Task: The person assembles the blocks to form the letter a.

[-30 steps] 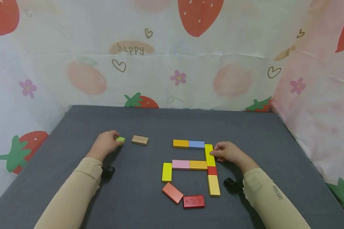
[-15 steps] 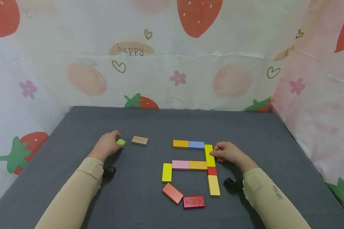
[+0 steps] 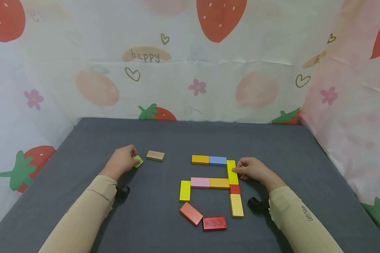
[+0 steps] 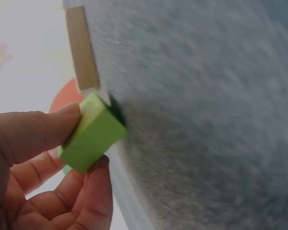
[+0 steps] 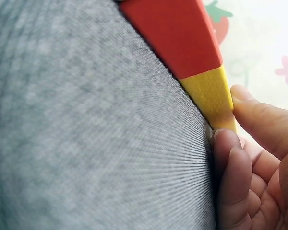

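Between thumb and fingers, my left hand (image 3: pixel 121 161) pinches a small lime-green block (image 4: pixel 93 136), held tilted at the left of the table. Just beyond it lies a plain wooden block (image 3: pixel 155 155). My right hand (image 3: pixel 252 168) is at the far right of the block pattern. Its thumb lies on the top of a long yellow block (image 3: pixel 232 172) and its curled fingertips are at that block's outer side. In the right wrist view the yellow block meets a red block (image 5: pixel 177 38) end to end. A blue block (image 3: pixel 217 160) touches its far end.
An orange block (image 3: pixel 200 159) extends the far row. A pink block (image 3: pixel 200 182) and an amber one (image 3: pixel 219 183) make the middle row. Nearer me lie a pale yellow block (image 3: pixel 236 205), a second yellow block (image 3: pixel 185 190), a salmon block (image 3: pixel 191 213) and a dark red block (image 3: pixel 214 223).
My left hand has shifted slightly right and the green block has turned in its fingers, now showing more of its face. My right hand and the other blocks stay in place.
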### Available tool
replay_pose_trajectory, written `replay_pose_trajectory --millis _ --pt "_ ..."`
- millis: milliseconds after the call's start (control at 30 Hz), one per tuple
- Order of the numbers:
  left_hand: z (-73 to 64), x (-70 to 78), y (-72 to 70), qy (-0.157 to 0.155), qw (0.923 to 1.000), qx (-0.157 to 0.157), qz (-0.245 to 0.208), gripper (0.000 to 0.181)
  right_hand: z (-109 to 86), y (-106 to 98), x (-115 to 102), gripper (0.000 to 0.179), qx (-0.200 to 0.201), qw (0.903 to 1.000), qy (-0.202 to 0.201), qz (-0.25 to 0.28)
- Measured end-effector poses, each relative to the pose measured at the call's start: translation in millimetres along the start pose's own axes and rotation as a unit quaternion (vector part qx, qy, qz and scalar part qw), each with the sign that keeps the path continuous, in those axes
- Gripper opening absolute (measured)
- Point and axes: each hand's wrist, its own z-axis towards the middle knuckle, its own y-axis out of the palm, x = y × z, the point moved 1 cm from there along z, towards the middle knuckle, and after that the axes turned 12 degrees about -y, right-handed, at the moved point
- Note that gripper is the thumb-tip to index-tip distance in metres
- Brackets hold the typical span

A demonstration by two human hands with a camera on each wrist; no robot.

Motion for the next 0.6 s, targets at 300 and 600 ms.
replay_pose_trajectory --millis 300,600 --pt "-15.1 22.1 -5.0 0.051 0.9986 0.004 -0.009 0.027 0.0 0 1 0.024 0.000 1.0000 0.002 0.000" --pt "-50.5 68.5 1.6 0.106 0.9933 -0.028 -0.037 0.022 -0.7 0 0 0.024 0.002 1.0000 0.003 -0.002"
